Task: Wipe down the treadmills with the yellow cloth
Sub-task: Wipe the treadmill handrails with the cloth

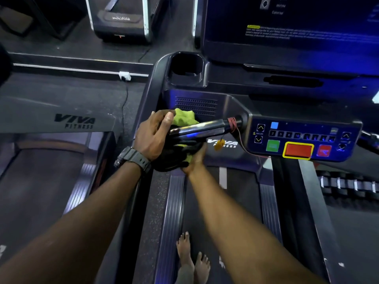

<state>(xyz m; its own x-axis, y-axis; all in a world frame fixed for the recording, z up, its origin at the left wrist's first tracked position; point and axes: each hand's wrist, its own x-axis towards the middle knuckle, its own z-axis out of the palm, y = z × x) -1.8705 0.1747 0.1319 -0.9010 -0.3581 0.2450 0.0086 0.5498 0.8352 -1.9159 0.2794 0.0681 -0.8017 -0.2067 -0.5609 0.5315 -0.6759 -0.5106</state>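
Soft yellow cloth [184,117] rests by a glossy metal handlebar [198,129] and matt plastic console [303,138].

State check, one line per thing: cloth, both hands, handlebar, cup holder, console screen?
Yellow-green cloth: bunched against the handlebar, showing above and below it.
Left hand: fingers curled over the bar end and cloth.
Right hand: under the bar, gripping cloth; fingers mostly hidden.
Shiny metal handlebar: red cord wound round its base.
Black square cup holder: looks empty.
Console screen: lit, text blurred.
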